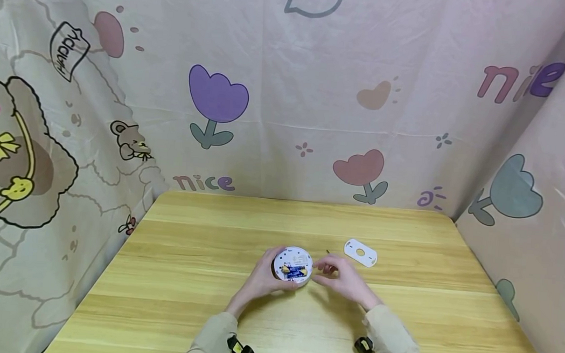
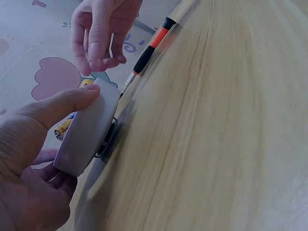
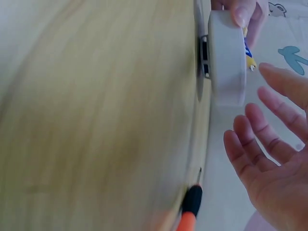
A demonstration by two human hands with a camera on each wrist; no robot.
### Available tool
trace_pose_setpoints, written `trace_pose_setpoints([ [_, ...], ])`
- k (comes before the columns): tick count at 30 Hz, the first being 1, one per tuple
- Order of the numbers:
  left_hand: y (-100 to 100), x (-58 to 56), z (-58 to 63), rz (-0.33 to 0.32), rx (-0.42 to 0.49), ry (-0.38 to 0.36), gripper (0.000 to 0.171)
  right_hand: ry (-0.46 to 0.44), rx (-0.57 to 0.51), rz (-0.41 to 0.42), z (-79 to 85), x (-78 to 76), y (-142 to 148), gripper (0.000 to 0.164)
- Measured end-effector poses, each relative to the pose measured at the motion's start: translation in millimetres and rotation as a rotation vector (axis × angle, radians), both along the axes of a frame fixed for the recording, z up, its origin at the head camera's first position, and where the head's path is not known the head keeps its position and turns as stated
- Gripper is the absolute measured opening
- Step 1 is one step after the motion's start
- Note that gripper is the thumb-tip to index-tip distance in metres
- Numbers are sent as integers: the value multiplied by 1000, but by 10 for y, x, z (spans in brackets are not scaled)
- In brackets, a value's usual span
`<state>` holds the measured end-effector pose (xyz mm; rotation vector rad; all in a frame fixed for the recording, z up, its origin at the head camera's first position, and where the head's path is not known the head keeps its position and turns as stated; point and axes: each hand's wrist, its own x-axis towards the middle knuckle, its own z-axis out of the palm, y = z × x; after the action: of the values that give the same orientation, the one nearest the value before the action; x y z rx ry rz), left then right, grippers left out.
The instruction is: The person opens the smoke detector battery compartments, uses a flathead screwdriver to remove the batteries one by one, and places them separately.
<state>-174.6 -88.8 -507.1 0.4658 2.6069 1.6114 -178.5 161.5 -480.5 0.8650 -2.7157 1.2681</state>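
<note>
My left hand (image 1: 264, 275) holds a round white smoke detector (image 1: 293, 257) at its rim, tilted so its back faces up. Blue and yellow batteries (image 1: 294, 273) show in that back; in the left wrist view one battery (image 2: 62, 129) juts above the edge. A dark vented part (image 2: 108, 139) sits on the underside, close over the table. Just right of the rim is my right hand (image 1: 346, 280), its fingers loosely bent with nothing between them. The right wrist view shows those fingers (image 3: 257, 137) spread apart, beside the smoke detector.
An orange and black screwdriver (image 2: 153, 47) lies on the wooden table (image 1: 184, 278) beyond the smoke detector, mostly behind my right hand in the head view. A white mounting plate (image 1: 360, 252) with a central hole lies at the right. Printed cloth (image 1: 278, 90) hangs around the table.
</note>
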Motion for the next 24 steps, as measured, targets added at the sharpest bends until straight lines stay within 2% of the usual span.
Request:
trace_pose_setpoints([
  [7,-6,-2,-10,-6,-5,-1,106,-131,-95,20,-76,-51,-111,27],
  [12,-5,1,-6,-11,-6,7,106,-159,-144,38,-118,-79,-146,28],
  [17,-1,1,-3,-11,-7,13,106,-163,-113,45,-135,-105,-164,28],
  [24,-1,7,0,-14,-3,7,106,-213,-94,34,-143,-121,-171,24],
])
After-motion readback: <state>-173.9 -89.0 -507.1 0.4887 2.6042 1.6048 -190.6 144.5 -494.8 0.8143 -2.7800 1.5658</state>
